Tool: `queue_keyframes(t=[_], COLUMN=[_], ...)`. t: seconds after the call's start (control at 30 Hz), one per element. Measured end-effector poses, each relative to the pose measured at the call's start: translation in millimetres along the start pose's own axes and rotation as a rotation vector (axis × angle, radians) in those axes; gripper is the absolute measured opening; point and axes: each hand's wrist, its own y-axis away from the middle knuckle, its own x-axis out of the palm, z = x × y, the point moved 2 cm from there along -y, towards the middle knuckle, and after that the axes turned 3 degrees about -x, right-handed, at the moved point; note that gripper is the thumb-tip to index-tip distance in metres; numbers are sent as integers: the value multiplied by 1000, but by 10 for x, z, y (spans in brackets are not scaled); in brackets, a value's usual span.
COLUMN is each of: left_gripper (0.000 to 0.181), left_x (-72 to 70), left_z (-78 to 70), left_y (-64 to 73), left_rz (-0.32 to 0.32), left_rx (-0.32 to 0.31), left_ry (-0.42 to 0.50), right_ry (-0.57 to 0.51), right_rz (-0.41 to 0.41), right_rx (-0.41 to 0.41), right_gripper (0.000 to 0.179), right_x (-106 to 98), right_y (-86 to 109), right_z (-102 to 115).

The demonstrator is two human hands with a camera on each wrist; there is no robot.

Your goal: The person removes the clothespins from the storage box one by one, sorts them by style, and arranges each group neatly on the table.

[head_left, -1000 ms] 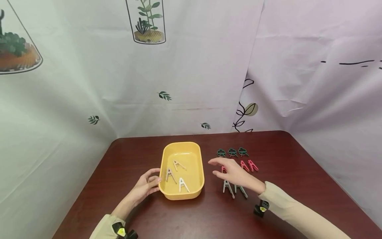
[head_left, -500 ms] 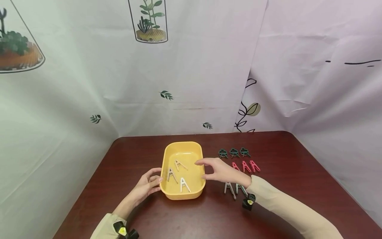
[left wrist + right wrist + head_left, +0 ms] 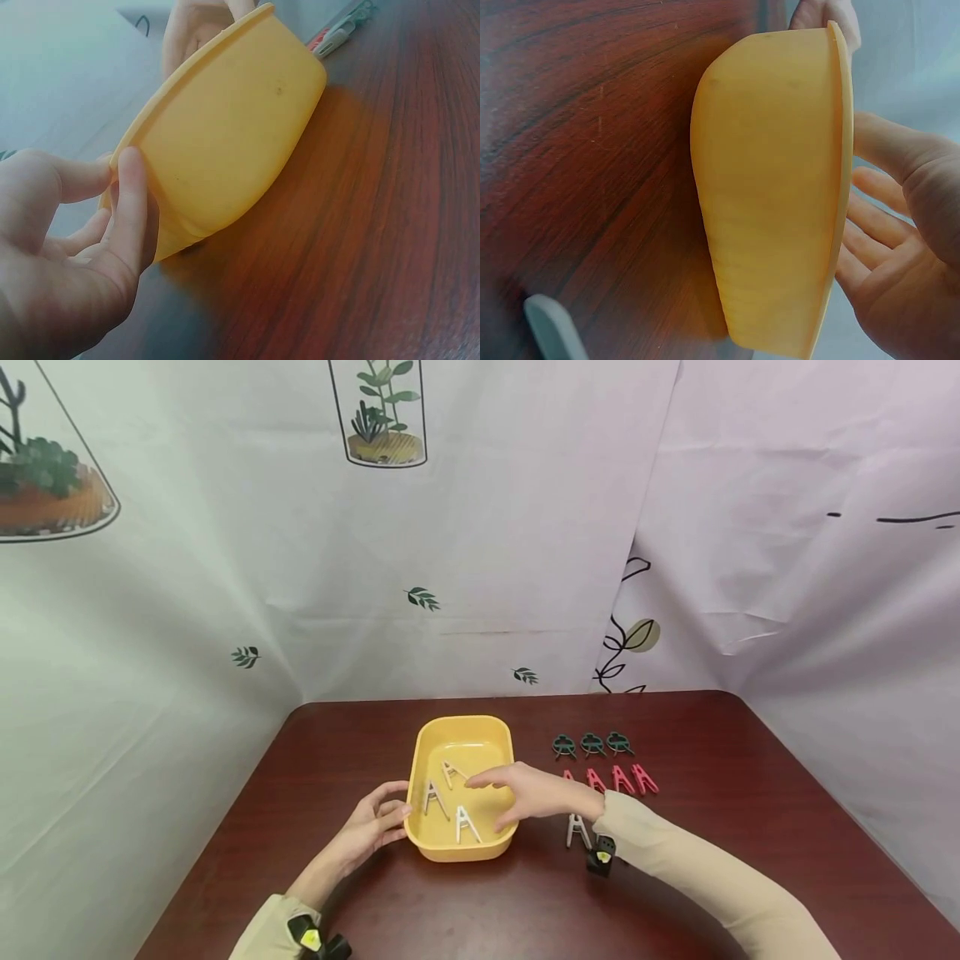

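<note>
A yellow plastic basin (image 3: 461, 853) rests on the table, holding three pale clothespins: a beige one (image 3: 448, 774), a greyish one (image 3: 433, 799) and a white one (image 3: 462, 825). My left hand (image 3: 365, 828) pinches the basin's left rim; the left wrist view shows thumb and fingers (image 3: 132, 195) at its edge. Reaching over the right rim, my right hand (image 3: 534, 792) hangs above the inside of the basin. Its fingers and thumb are spread apart, and nothing shows between them. In the right wrist view the basin wall (image 3: 772, 172) partly hides those fingers.
Right of the basin, three dark green clips (image 3: 592, 744) lie in a row at the back. Several red clothespins (image 3: 622, 779) lie in front of them. A grey clothespin (image 3: 577, 831) lies nearer, beside my right wrist. Printed cloth (image 3: 465, 568) hangs behind the brown table (image 3: 465, 910).
My right hand has moved left, from above the clothespins on the table to over the basin. My left hand keeps its hold on the rim. The head view has shifted slightly.
</note>
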Motion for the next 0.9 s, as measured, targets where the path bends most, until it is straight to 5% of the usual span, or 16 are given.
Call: queue_keyframes(t=[0.43, 0.67, 0.9], left_gripper=[57, 59, 60], left_x=[5, -1, 7], left_z=[-4, -2, -2], left_y=[15, 5, 11], left_rz=[18, -2, 1], left_rx=[28, 7, 10], left_ry=[18, 16, 5], right_ry=[202, 302, 307], right_rz=[201, 235, 268], right_rx=[-20, -87, -65], right_gripper=[72, 72, 71], right_x=[145, 199, 247], right_y=[-207, -304, -364], right_z=[83, 73, 102])
